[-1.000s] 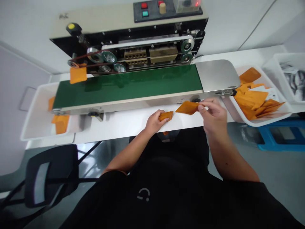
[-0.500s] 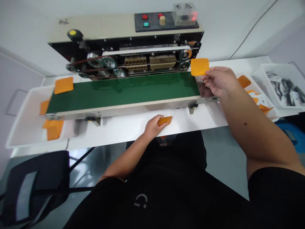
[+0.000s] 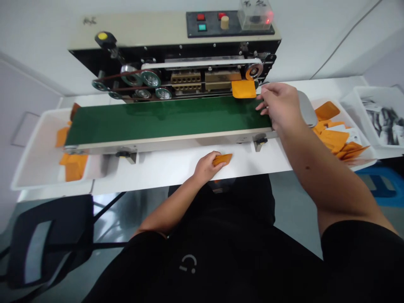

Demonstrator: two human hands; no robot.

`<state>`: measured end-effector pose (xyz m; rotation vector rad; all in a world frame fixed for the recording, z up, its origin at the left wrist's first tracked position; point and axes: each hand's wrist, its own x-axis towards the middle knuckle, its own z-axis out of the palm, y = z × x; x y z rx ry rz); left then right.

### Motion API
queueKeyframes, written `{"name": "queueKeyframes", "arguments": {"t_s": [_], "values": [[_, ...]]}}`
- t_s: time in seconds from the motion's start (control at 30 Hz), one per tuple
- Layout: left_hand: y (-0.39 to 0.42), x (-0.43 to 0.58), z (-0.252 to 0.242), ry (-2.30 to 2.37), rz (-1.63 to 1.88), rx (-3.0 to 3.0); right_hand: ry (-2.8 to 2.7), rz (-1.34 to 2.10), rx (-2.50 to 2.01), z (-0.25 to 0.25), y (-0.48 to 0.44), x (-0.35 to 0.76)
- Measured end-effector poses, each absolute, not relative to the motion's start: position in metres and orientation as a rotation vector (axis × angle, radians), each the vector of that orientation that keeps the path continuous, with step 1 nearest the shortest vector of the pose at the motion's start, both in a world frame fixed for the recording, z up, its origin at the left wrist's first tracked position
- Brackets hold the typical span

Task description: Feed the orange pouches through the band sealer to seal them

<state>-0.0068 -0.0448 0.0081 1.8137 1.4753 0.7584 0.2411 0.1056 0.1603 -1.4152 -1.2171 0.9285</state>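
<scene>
My left hand (image 3: 206, 167) is closed around a small orange pouch (image 3: 223, 159), perhaps several stacked, above the white table just in front of the machine. At the right end of the green conveyor belt (image 3: 164, 120), my right hand (image 3: 280, 105) has its fingers apart and empty. Just left of those fingertips, a flat orange packet (image 3: 244, 89) hangs with its top edge at the band sealing machine's (image 3: 176, 63) rollers. Its lower edge is over the far side of the belt.
A white bin (image 3: 23, 168) with orange pouches stands under the belt's left end. On the right are another bin of orange pouches (image 3: 336, 136) and a bin of grey-black packets (image 3: 386, 122). A black chair (image 3: 53, 240) is at lower left, a blue stool (image 3: 381, 185) at right.
The orange packet has left my right hand and moved left into the machine's rollers. The pouch at the belt's left end has dropped off toward the bin. My left hand keeps its hold.
</scene>
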Motion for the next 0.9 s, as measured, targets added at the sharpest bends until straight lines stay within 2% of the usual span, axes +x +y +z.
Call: {"name": "queueKeyframes", "arguments": {"t_s": [0.1, 0.2, 0.33, 0.43, 0.67, 0.9], "values": [[-0.045, -0.006, 0.009, 1.473, 0.76, 1.799, -1.331, 0.686, -1.282, 0.148, 0.041, 0.236], [-0.045, -0.005, 0.011, 1.482, 0.788, 1.779, -1.568, 0.61, -1.231, 0.106, -0.024, 0.228], [-0.045, -0.005, 0.013, 1.472, 0.847, 1.734, -1.639, 0.874, -1.354, 0.037, -0.062, 0.212], [-0.045, -0.006, 0.012, 1.461, 0.861, 1.712, -1.631, 1.097, -1.357, 0.006, -0.062, 0.202], [-0.045, -0.01, 0.002, 1.455, 0.863, 1.695, -1.407, 1.451, -1.26, -0.004, -0.056, 0.198], [-0.044, -0.008, 0.003, 1.471, 0.887, 1.687, -1.091, 1.438, -1.23, -0.005, -0.05, 0.202]]}}
